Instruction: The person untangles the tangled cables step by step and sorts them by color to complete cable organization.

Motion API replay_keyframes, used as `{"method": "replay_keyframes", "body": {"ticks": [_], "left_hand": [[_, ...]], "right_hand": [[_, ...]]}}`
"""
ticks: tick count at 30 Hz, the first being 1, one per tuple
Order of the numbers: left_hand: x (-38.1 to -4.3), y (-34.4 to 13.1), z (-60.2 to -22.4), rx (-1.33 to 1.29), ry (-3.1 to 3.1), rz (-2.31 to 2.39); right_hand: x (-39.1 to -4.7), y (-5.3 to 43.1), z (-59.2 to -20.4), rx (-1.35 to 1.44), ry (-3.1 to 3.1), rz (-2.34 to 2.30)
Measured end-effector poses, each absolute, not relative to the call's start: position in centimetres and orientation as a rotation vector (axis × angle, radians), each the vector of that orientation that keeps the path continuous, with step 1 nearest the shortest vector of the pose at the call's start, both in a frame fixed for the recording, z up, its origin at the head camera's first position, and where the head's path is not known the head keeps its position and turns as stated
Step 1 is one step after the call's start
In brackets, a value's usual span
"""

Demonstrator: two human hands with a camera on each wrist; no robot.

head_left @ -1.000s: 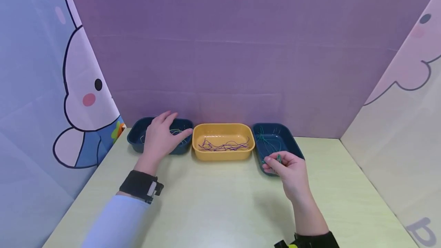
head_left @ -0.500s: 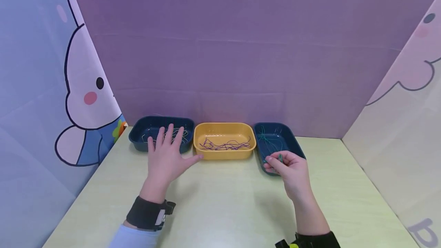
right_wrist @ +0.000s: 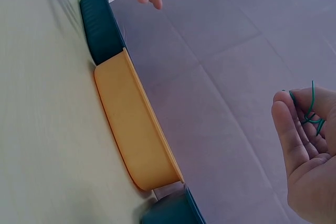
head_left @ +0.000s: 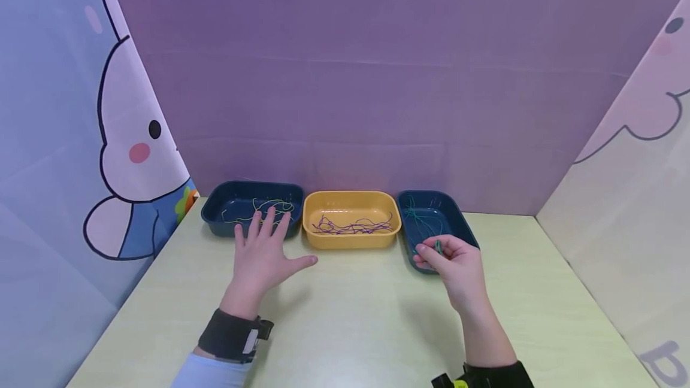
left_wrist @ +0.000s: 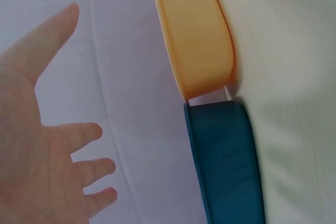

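Observation:
My left hand (head_left: pixel 262 261) is spread with straight fingers in front of the left dark blue tray (head_left: pixel 221 229), holding nothing. In the left wrist view the palm and fingers (left_wrist: pixel 84 137) show bare. Thin yellow strings (head_left: pixel 275 203) lie in that left tray. My right hand (head_left: pixel 455 262) pinches a green string (head_left: pixel 438 248) between thumb and fingertips, above the near end of the right dark blue tray (head_left: pixel 458 226). Loops of this green string (right_wrist: pixel 313 109) stick out of the fingers in the right wrist view. More green strings (head_left: pixel 417 214) lie in the right tray.
Between the two blue trays stands a yellow tray (head_left: pixel 350 243) with purple strings (head_left: pixel 353 228) in it. All three stand in a row on the pale table (head_left: pixel 345 316). A purple cloth (head_left: pixel 345 106) rises behind them, and printed cloths flank both sides.
My left hand has drawn back from over the left tray toward the table's front, its fingers spreading. My right hand has stayed nearly still, still pinching the green string.

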State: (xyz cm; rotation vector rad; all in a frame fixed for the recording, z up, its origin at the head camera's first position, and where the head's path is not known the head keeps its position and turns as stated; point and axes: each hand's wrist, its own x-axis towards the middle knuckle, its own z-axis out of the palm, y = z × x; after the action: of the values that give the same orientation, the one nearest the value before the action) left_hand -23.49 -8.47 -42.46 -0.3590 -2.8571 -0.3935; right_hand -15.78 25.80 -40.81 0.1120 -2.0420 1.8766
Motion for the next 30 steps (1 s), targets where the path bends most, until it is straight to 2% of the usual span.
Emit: {"method": "replay_keyframes", "body": {"ticks": [8,21,30], "left_hand": [[-23.5,-8.4,-42.3,-0.362,-2.854,-0.406],[-23.6,-8.1,-42.2,-0.346,-2.857,-0.406],[-23.8,-8.0,-42.2,-0.352,-2.845,-0.421]], "right_hand": [[-16.6,27.5,-40.2,0.109,-2.099,1.765],[-21.1,32.8,-38.7,0.089,-2.440,1.368],[-24.1,34.2,-37.8,-0.015,-2.694,1.046]]}}
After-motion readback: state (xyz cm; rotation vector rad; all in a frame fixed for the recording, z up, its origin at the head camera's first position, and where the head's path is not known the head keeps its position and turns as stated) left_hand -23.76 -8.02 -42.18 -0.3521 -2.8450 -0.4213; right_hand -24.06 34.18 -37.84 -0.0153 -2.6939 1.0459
